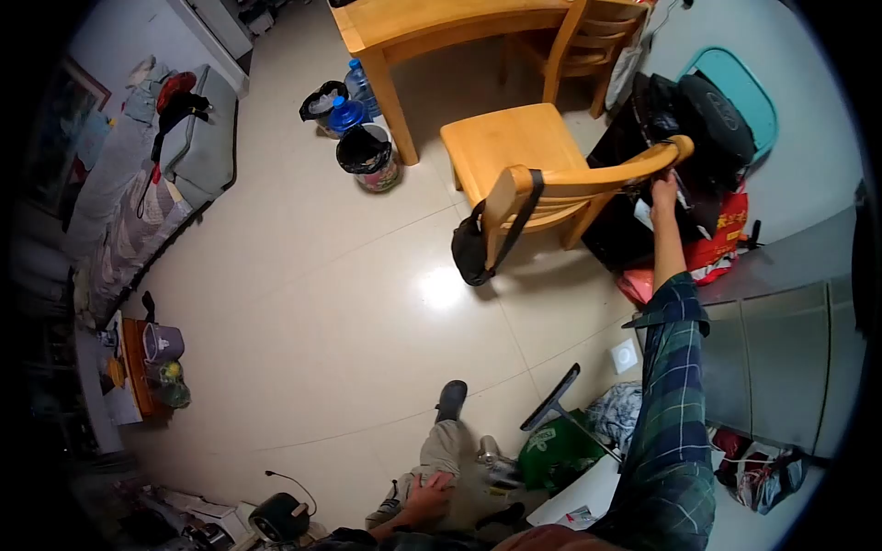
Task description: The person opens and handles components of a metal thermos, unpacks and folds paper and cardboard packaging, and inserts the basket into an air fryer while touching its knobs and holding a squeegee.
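My right hand (663,191), at the end of a stretched arm in a plaid sleeve, is closed at the right end of the backrest of a wooden chair (514,140). Its fingertips are partly hidden there. From the chair's left back post hangs a small black bag (471,246) by its strap. My left hand (430,496) lies flat on my bent knee, fingers spread and holding nothing. Right behind the chair back, close to my right hand, are a dark bag (712,118) and a red bag (721,243).
A wooden table (441,29) stands ahead with a second chair (597,41). Bins (372,174) and blue water bottles (347,115) sit by its leg. At left is a grey sofa (197,151). Near my feet lie a squeegee (551,399) and green bag (556,455).
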A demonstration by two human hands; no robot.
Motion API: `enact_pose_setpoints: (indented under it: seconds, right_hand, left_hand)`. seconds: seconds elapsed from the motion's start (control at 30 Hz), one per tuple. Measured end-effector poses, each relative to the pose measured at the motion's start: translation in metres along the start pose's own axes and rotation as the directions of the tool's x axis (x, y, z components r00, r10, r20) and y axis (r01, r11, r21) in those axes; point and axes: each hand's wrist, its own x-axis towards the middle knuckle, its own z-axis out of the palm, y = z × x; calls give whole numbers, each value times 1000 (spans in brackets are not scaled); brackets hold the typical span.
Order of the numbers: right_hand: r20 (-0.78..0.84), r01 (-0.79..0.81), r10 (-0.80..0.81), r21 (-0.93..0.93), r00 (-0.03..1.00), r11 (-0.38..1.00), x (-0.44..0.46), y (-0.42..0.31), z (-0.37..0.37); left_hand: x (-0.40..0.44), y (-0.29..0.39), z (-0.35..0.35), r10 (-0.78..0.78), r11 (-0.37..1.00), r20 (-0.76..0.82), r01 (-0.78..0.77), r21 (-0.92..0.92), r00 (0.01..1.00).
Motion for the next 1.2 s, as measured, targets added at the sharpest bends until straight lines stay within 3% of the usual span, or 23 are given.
enact_pose_setpoints:
  seconds: [0.07, 0.13, 0.17, 0.2, 0.23, 0.3, 0.37, 0.4, 0.43, 0.47, 0.53, 0.63, 0.7, 0.77, 0.9, 0.93, 0.97, 1.0, 1.03, 1.07, 1.1, 1.17, 1.2]
  right_hand:
    - [-107, -5, 33, 253, 994, 968, 15, 17, 16]
    - [-206, -16, 97, 362, 974, 932, 108, 128, -8]
    - [-195, -71, 84, 72, 977, 995, 89, 107, -8]
    - [-137, -94, 43, -393, 990, 915, 75, 85, -14]
    - [-75, -76, 34, -667, 997, 741, 68, 70, -19]
    - [-17, -13, 0, -784, 1000, 620, 56, 49, -23]
    - [-13, 70, -116, -727, 993, 683, 39, 29, -29]
    - [-21, 152, -220, -660, 975, 736, 30, 17, -36]
    - [44, 130, -123, -414, 991, 901, 20, -18, -44]
    - [23, 176, -174, -140, 984, 974, 6, -64, -46]
    - [-20, 231, -235, 273, 972, 934, -25, -154, -60]
    - [63, 213, -284, 512, 957, 832, -102, -287, -91]
    - [309, -12, -312, 727, 898, 686, -165, -318, -135]
    - [280, -100, -210, 788, 937, 608, -251, -328, -167]
    - [433, -429, -59, 901, 900, 66, -400, -275, -238]
    - [495, -497, -46, 865, 867, -65, -438, -247, -250]
    - [565, -560, -38, 804, 824, -201, -477, -219, -258]
    - [593, -562, 48, 784, 804, -265, -514, -196, -264]
    - [624, -553, 160, 763, 765, -336, -562, -172, -273]
    - [640, -553, 288, 765, 712, -330, -609, -148, -282]
    - [640, -559, 379, 768, 668, -312, -646, -121, -290]
    - [616, -568, 539, 774, 575, -280, -732, -71, -320]
    - [606, -569, 581, 774, 543, -277, -772, -47, -339]
  left_hand:
    - [4, -5, -7, 0, 1000, 18, 0, -2, 1000]
    - [13, -11, -20, 7, 1000, 19, -7, 7, 1000]
    - [13, -10, -28, 19, 1000, -27, -19, -15, 999]
    - [15, -11, -33, 30, 999, -76, -33, -37, 997]
    - [18, -15, -32, 26, 999, -70, -29, -39, 997]
    - [20, -13, -22, 44, 999, -116, -42, 24, 992]
    - [27, -8, -32, 38, 999, -94, -36, 25, 995]
    - [26, -3, -35, 27, 999, -62, -25, 32, 998]
    - [27, -1, -33, 35, 999, -65, -33, 31, 997]
    - [30, 0, -29, 39, 998, -103, -33, 52, 994]
    - [25, 9, -29, 52, 996, -129, -43, 74, 990]
    - [23, 34, -40, 69, 994, 13, -69, 79, 998]
    - [22, 41, -20, -6, 999, 10, 6, 33, 1000]
    - [20, 48, 10, 15, 998, 38, -17, 54, 999]
    - [20, 48, 116, -93, 990, 133, 77, 117, 987]
    - [33, 107, 55, -240, 929, 308, 310, -204, 921]
    - [42, 129, 65, -116, 647, 187, 217, -731, 976]
    - [50, 150, 76, 11, 123, 59, 57, -991, 998]
    - [46, 192, 59, 92, -384, 184, 206, -900, 979]
    - [46, 232, 40, 180, -623, 138, 222, -750, 974]
    - [47, 246, 58, 275, -773, 24, 236, -589, 961]
    - [54, 263, 106, -59, -857, -25, -63, -512, 998]
    - [59, 238, 139, 15, -862, -20, 3, -508, 1000]
